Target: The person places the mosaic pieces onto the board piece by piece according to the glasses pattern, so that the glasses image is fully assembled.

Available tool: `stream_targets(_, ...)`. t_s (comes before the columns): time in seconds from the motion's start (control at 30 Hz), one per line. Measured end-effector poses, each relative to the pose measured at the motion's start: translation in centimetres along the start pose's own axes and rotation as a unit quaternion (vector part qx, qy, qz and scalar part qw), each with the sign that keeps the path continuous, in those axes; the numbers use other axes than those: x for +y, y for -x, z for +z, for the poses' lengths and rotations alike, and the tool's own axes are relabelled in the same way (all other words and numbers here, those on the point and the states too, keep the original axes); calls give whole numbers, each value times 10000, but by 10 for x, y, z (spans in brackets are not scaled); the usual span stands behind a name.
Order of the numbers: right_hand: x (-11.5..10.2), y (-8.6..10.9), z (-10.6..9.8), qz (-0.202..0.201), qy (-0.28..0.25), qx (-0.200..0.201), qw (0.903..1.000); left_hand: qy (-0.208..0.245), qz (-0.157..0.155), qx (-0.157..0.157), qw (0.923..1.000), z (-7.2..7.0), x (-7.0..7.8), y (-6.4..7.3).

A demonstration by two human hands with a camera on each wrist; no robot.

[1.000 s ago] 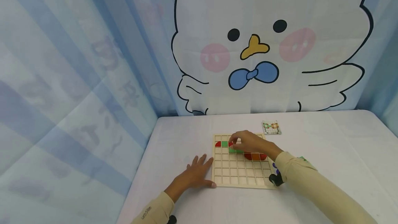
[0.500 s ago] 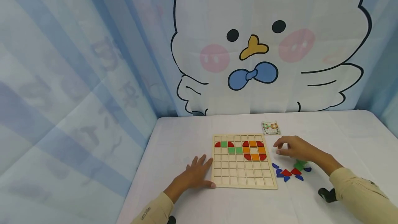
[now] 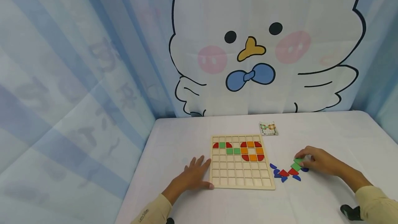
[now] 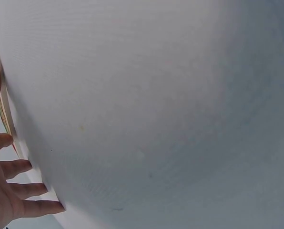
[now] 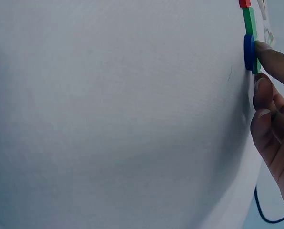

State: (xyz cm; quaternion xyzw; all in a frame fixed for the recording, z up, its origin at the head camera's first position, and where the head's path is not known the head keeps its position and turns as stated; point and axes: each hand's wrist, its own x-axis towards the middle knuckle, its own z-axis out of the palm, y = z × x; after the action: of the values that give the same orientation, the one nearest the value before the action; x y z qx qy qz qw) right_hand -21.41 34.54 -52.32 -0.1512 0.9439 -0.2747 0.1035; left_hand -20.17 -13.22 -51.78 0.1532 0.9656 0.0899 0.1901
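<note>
A wooden grid board (image 3: 242,174) lies on the table, with red quarter-round, green square and orange square pieces set in its upper rows. My left hand (image 3: 194,175) rests with spread fingers against the board's left edge; the left wrist view shows its fingertips (image 4: 39,190) along that side. Right of the board, my right hand (image 3: 323,162) pinches a green square block (image 3: 298,161) between thumb and index finger. Another green block (image 3: 295,167) lies directly against it. In the right wrist view, a blue piece (image 5: 248,52) stands beside the pinched block, which is mostly hidden by the fingers.
Red pieces (image 3: 283,173) and several blue rounded pieces (image 3: 296,178) lie loose between the board and my right hand. A small pattern card (image 3: 268,128) sits beyond the board's top right corner. A printed curtain (image 3: 248,96) hangs behind the white table (image 3: 242,206).
My right hand has left the board, moved right and come down onto the green blocks. Loose pieces it covered are now visible. My left hand stays at the board's edge.
</note>
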Motion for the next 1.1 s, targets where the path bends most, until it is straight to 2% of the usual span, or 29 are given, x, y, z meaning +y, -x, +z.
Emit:
stream_targets(0.17,3,1,4,39,46,181,9998,-6,6,19,10000,2,0,0)
stream_targets(0.57,2,1,7,131,-112,215,9996,68,53,31,10000,1,-1,2)
stream_targets(1.1,-6,3,18,194,-628,429,9969,-6,109,50,9999,4,-4,1)
